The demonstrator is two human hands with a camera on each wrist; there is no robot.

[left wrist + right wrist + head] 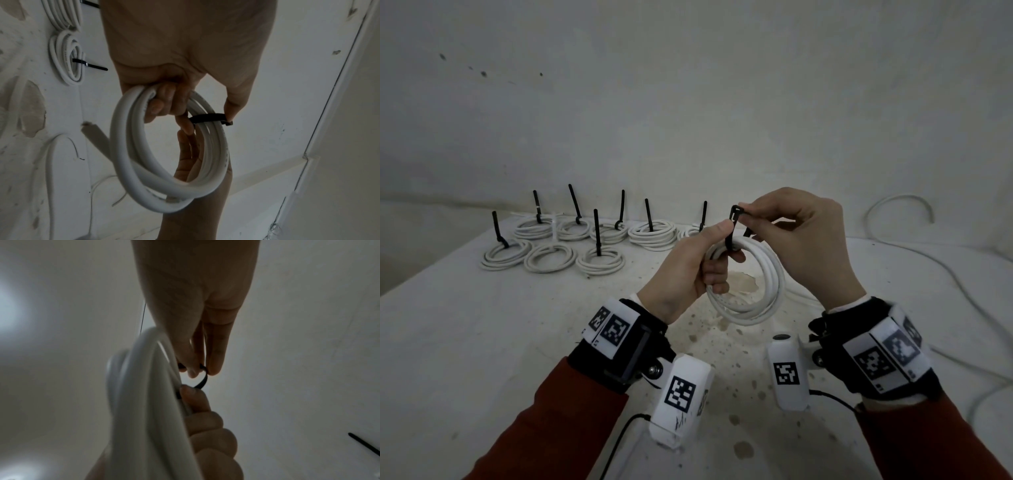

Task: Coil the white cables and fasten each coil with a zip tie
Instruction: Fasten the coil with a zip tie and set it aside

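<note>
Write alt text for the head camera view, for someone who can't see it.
Two hands hold a white cable coil above a table: left hand grips it, right hand pinches a black zip tie looped round it. Tied coils lie behind.

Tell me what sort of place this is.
Likely a makeshift workbench in a bare room, not a home kitchen or office: a stained white table against a plain wall, a batch of tied coils, and loose cable waiting.

Dim room — a pale plaster wall (688, 85) (a few dark specks) behind a white, brown-stained table surface (482, 342).
</note>
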